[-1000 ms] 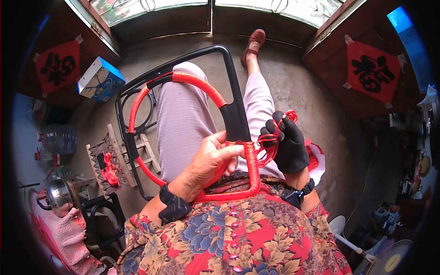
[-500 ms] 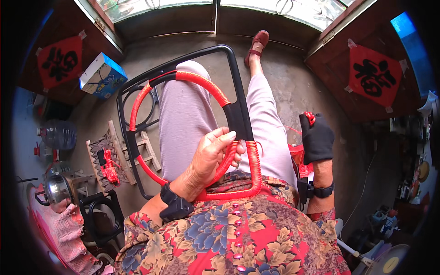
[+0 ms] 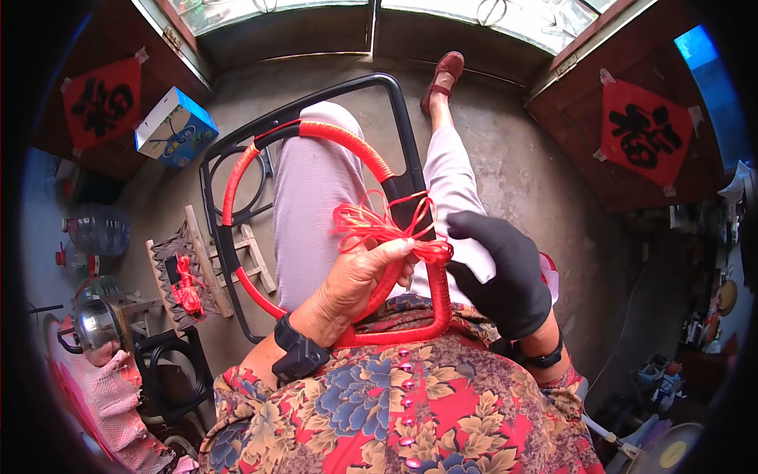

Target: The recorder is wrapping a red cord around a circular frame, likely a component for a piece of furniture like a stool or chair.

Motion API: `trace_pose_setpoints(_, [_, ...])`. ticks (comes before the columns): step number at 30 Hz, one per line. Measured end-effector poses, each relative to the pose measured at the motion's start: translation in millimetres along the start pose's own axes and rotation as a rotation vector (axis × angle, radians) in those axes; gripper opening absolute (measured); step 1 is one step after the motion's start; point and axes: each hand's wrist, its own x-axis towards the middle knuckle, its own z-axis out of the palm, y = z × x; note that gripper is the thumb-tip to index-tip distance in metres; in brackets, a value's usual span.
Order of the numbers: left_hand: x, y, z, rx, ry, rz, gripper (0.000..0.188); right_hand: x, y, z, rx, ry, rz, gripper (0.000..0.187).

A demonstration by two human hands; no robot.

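The bare left hand pinches loops of red cord against the half-wrapped black frame, while the gloved right hand has its fingers closed on the same cord.

Left hand bare, fingers curled shut, a black band on its wrist. Right hand gloved black, fingertips pinched, just beside the left.

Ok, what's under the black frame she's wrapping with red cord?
Under the black frame lie the person's legs in light trousers, with concrete floor beyond. The left hand and gloved right hand cover the frame's near corner, so the wrapping there is hidden.
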Motion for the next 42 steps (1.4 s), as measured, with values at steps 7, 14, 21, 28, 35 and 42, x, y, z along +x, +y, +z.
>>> trace_pose_setpoints(7, [1, 6, 4, 0.283, -0.045, 0.018, 0.012, -19, 50, 22, 0.988, -0.386, 0.722, 0.037])
trace_pose_setpoints(14, [8, -10, -3, 0.345, -0.005, 0.104, 0.024, -25, 47, 37, 0.971, -0.406, 0.885, 0.031])
trace_pose_setpoints(21, [5, 3, 5, 0.296, -0.069, 0.011, 0.033, -46, 64, -28, 1.304, 0.669, 0.748, 0.023])
trace_pose_setpoints(28, [7, 2, -2, 0.293, -0.113, -0.083, 0.024, -89, 143, -62, 1.283, 0.876, 0.61, 0.03])
trace_pose_setpoints(35, [11, 0, 6, 0.217, -0.079, -0.042, 0.02, -87, 116, -18, 2.001, 0.382, 0.395, 0.038])
trace_pose_setpoints(42, [8, 1, 9, 0.237, -0.042, -0.02, 0.022, -20, 52, 35, 0.995, -0.26, 0.974, 0.025])
